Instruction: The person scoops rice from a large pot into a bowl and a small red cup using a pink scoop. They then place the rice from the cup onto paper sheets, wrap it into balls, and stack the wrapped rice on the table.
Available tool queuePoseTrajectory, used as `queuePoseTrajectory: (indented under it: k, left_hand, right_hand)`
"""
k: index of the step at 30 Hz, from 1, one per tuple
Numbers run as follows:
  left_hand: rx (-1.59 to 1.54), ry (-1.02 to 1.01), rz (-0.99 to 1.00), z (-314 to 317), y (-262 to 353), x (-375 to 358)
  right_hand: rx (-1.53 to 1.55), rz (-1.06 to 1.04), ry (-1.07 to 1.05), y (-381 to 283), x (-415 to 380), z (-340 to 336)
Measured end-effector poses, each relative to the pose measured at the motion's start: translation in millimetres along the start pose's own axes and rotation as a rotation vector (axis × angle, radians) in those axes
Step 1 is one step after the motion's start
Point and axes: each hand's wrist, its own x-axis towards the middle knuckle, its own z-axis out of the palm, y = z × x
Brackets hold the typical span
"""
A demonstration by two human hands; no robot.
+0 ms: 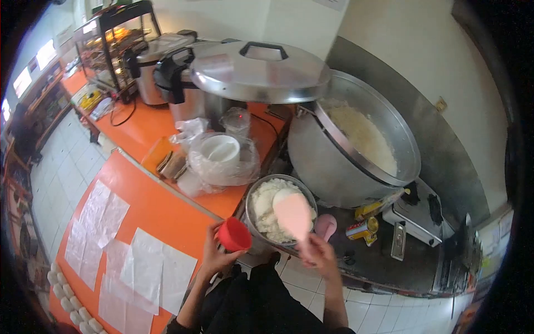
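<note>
My left hand (213, 255) is closed around a small red cup (234, 234), its mouth tilted toward the bowl. In my right hand (319, 257) is the handle of a pink rice paddle (292, 216), its broad blade over the cooked rice (261, 203). That rice fills a round metal bowl (250, 220) at the counter's edge. A whitish rounded shape shows at the far end of the blade, partly hidden by it. Just right of the bowl sits a pink cup (326, 227).
A large metal pot (314, 161) holds more rice, its lid (261, 72) beside it. To the right are a yellow can (362, 228) and a portable stove (420, 217). Plastic sheets (142, 270) and rows of white rounded lumps (72, 303) lie on the orange table (133, 206). Bagged white containers (219, 153) stand behind.
</note>
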Motion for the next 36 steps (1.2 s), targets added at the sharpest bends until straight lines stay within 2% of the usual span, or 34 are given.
queuePoseTrajectory:
  k: [3,6,7,10,11,14,19,23,27,30,33,36]
  left_hand:
    - [0.146,-0.124,0.033,32.6,8.9,37.1]
    - [0.276,-0.216,0.084,55.3,23.1,62.4]
    - [0.314,-0.234,0.104,60.1,25.8,67.1]
    - [0.372,-0.304,0.147,65.9,30.0,78.2]
    - [0.383,-0.327,0.155,65.8,31.0,81.3]
    - [0.338,-0.327,0.134,71.2,20.0,84.2]
    - [0.406,-0.33,0.204,88.0,19.4,84.1]
    - [0.446,-0.368,0.212,90.3,11.1,81.3]
    - [0.441,-0.37,0.157,86.7,28.7,76.9]
    - [0.442,-0.357,0.113,84.0,25.1,73.1]
    - [0.633,-0.278,0.169,80.7,24.2,70.8]
    - [0.553,-0.216,0.113,82.8,18.3,66.7]
  right_hand:
    - [-0.149,0.089,0.335,-4.8,-21.8,-35.8]
    - [-0.535,0.088,0.459,12.1,-13.6,-35.7]
    - [-0.656,0.005,0.423,27.6,-6.7,-38.9]
    - [-0.778,-0.138,0.405,19.7,14.6,-19.3]
    - [-0.756,-0.04,0.386,0.7,17.1,-11.6]
    - [-0.849,-0.111,0.268,0.5,20.1,-19.0]
    - [-0.884,-0.107,0.11,6.9,25.1,-26.3]
    - [-0.834,-0.154,0.003,22.1,35.6,-28.2]
    - [-0.747,-0.175,-0.064,13.5,39.5,-40.4]
    - [-0.74,-0.173,0.058,-11.9,12.3,-38.2]
    - [-0.326,0.212,0.228,-10.4,-26.8,-40.7]
    - [0.187,0.427,0.356,15.2,-41.4,-24.0]
